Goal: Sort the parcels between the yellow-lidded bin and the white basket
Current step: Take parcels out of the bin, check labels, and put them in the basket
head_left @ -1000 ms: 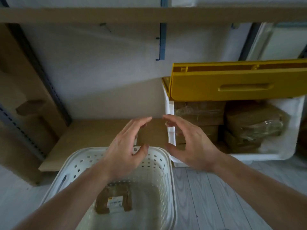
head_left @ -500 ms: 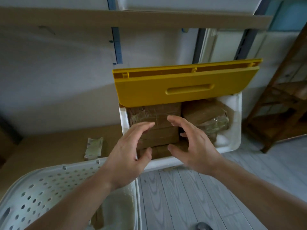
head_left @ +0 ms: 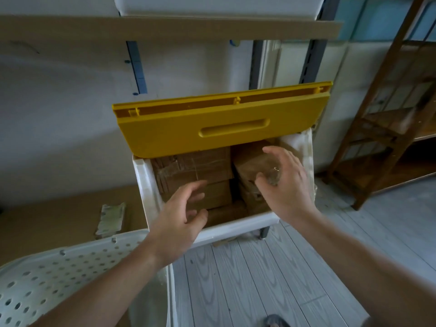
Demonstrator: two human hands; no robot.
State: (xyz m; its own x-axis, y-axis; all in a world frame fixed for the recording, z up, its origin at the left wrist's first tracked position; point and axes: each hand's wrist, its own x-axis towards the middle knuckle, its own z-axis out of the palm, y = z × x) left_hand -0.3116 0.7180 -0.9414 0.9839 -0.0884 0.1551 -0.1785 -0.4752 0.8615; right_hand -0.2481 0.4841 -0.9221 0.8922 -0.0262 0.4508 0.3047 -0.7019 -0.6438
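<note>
The white bin (head_left: 144, 182) stands open on the floor, its yellow lid (head_left: 219, 125) flipped up. Several brown taped parcels are stacked inside: a left stack (head_left: 191, 166) and a right stack (head_left: 247, 164). My left hand (head_left: 181, 218) hovers over the bin's front edge by the left stack, fingers spread and holding nothing. Over the right stack, my right hand (head_left: 283, 185) reaches in with loosely bent fingers; whether it touches the parcel is unclear. The perforated white basket (head_left: 70, 274) sits at the lower left, its inside hidden.
A low cardboard sheet (head_left: 47, 218) lies left of the bin with a small pale packet (head_left: 111, 217) on it. A wooden shelf rack (head_left: 389, 119) stands to the right. Grey plank floor (head_left: 271, 279) lies in front. A shelf board (head_left: 165, 27) spans above.
The view has swung right from the basket to the bin. Both hands moved forward into the bin's opening and further apart, the right one over the right stack.
</note>
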